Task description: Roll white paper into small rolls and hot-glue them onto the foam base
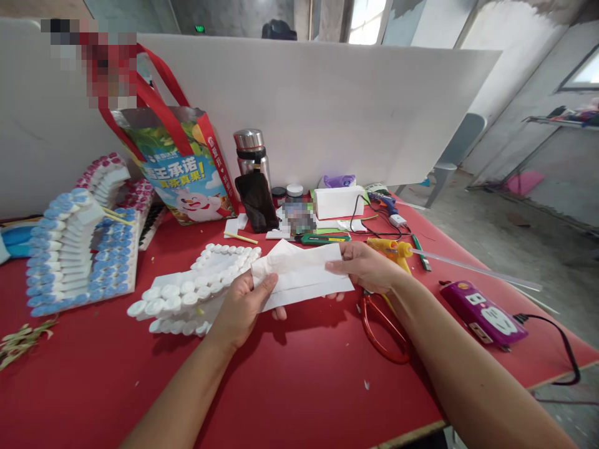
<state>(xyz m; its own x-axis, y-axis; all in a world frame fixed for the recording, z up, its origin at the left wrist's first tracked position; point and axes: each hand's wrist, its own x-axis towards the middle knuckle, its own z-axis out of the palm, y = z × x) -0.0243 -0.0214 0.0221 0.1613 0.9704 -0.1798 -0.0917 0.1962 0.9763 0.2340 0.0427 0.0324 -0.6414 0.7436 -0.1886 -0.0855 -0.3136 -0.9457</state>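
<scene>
Both of my hands hold a flat piece of white paper above the red table. My left hand pinches its left end, thumb on top and fingers beneath. At the other end, my right hand grips the paper the same way. Close behind my left hand lies a white structure made of small rolled pieces set in rows. Under my right wrist are red-handled scissors, partly hidden by the arm. A yellow glue gun with a long clear stick lies just beyond that wrist.
Blue-and-white rolled pieces stand at the left beside a printed bag. A steel flask, a propped phone, a green cutter and a white box line the back. A purple power strip sits right, its cord over the edge.
</scene>
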